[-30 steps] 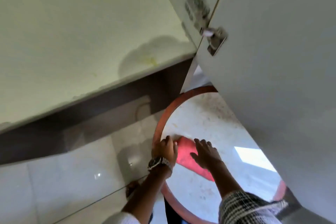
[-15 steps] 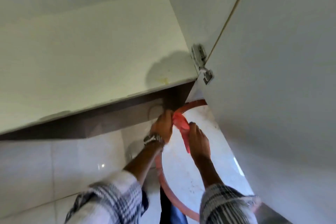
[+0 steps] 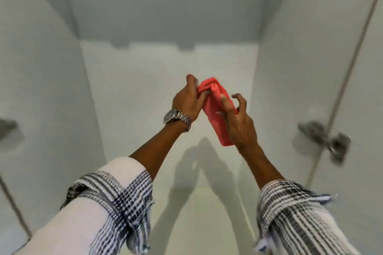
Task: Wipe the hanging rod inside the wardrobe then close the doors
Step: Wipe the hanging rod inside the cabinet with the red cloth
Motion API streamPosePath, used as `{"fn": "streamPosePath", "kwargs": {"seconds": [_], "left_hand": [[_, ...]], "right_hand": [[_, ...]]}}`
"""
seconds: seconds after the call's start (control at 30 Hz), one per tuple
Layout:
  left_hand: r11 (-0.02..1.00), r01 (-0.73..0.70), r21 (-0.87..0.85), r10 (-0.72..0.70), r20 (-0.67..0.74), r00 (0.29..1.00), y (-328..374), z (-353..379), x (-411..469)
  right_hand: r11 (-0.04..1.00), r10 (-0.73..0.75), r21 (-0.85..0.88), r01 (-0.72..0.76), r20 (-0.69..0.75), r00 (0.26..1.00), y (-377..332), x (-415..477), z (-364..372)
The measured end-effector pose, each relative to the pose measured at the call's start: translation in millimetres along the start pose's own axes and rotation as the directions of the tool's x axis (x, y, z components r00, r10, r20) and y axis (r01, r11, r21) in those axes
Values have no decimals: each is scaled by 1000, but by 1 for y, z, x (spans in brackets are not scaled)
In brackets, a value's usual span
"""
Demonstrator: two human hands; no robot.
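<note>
Left arm: you hold it raised forward into the wardrobe, sleeve (image 3: 116, 203) rolled to mid-forearm, a metal wristwatch (image 3: 176, 119) on the wrist.
Left hand: your left hand (image 3: 187, 101) sits at centre frame, back toward you, fingers curled inward.
Right arm: raised alongside the left, checked cuff (image 3: 290, 203) rolled back, forearm bare.
Right hand: your right hand (image 3: 238, 122) is just beside the left and slightly lower, back toward you, index and little fingers lifted free.
Cloth: a red cloth (image 3: 217, 109) is bunched between both hands, its lower end hanging below the right palm.
Wardrobe interior: white back panel (image 3: 165, 64), white side walls left and right, and a white shelf (image 3: 194, 213) below your arms that carries their shadows.
Door hardware: a metal hinge (image 3: 329, 141) on the right side, blurred; part of another (image 3: 8, 128) at the left edge.
Hanging rod: not identifiable in this view.
Left grip: closed on the upper fold of the cloth, thumb and fingers pinching it.
Right grip: thumb and middle fingers pressed on the cloth's mid-section; remaining fingers loose.
</note>
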State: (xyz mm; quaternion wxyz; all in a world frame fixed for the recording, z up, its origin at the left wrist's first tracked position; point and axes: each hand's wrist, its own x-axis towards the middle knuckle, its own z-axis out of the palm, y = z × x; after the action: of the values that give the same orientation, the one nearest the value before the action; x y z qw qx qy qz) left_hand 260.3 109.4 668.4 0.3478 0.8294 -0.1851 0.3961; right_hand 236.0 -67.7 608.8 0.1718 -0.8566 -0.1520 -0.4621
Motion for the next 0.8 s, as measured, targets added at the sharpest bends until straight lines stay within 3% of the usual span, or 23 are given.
{"fn": "streamPosePath", "kwargs": {"seconds": [0.1, 0.23, 0.4, 0.5, 0.53, 0.57, 0.63, 0.73, 0.8], "left_hand": [[993, -120, 16, 120, -273, 955, 9, -92, 99], [977, -177, 117, 212, -489, 846, 15, -219, 197], [951, -208, 229, 304, -567, 766, 11, -346, 281], [956, -180, 233, 286, -584, 760, 1, -388, 318], [960, -175, 221, 272, -567, 777, -5, -394, 326], [962, -181, 206, 265, -533, 803, -13, -397, 332], [954, -221, 203, 290, -433, 853, -32, -394, 339], [923, -175, 342, 310, -395, 865, -68, -387, 349], [871, -81, 485, 327, -450, 831, -90, -389, 352]], "right_hand": [[968, -251, -73, 242, -152, 956, -62, 120, -8], [920, -393, -160, 358, -379, 838, -166, 252, -15], [887, -364, 83, 453, -477, 800, -279, 369, -24], [866, -334, 159, 474, -522, 785, -319, 419, -25], [911, -291, 105, 399, -522, 802, -326, 432, -24], [951, -287, -54, 305, -525, 801, -332, 443, -20], [920, -353, -342, 193, -506, 787, -340, 456, -8], [792, -518, -561, 244, -405, 753, -349, 473, 2], [765, -566, -576, 287, -390, 726, -351, 485, 2]]}}
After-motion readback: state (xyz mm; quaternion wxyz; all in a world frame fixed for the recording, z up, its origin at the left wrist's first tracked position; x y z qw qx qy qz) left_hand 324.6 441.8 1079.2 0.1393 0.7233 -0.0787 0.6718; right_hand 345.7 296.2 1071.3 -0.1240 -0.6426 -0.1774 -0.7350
